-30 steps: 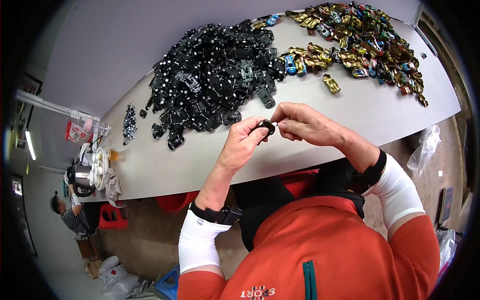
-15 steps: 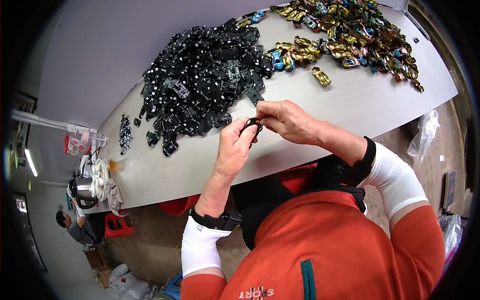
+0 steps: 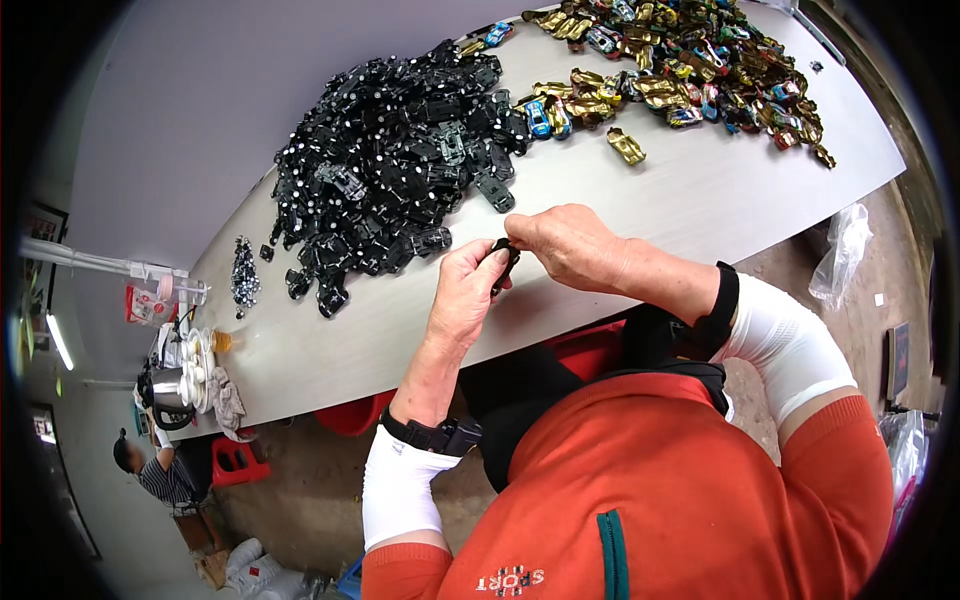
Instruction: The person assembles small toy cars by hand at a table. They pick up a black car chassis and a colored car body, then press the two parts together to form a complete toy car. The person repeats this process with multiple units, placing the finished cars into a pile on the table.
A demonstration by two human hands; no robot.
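Observation:
Over the near part of the table, my left hand (image 3: pixel 466 296) is closed round a small black toy car chassis (image 3: pixel 507 268), with the thumb lying along it. My right hand (image 3: pixel 572 246) meets it at the chassis's far end, fingers curled in a pinch. Whatever those fingertips hold is hidden. Just beyond my hands lies a single dark chassis (image 3: pixel 494 192), at the edge of a big heap of black toy car chassis (image 3: pixel 385 165).
Shiny gold and coloured toy car bodies (image 3: pixel 690 85) are heaped at the far right, one gold body (image 3: pixel 626 146) apart from them. Small silvery pieces (image 3: pixel 245 280) form a little pile at left. A kettle (image 3: pixel 172 390) and a person (image 3: pixel 165 475) are beyond the left end; red stools (image 3: pixel 238 462) stand below.
My right hand has turned over the chassis, its fingers now more curled. The chassis is tilted more on edge in my left hand. The whole view has shifted slightly.

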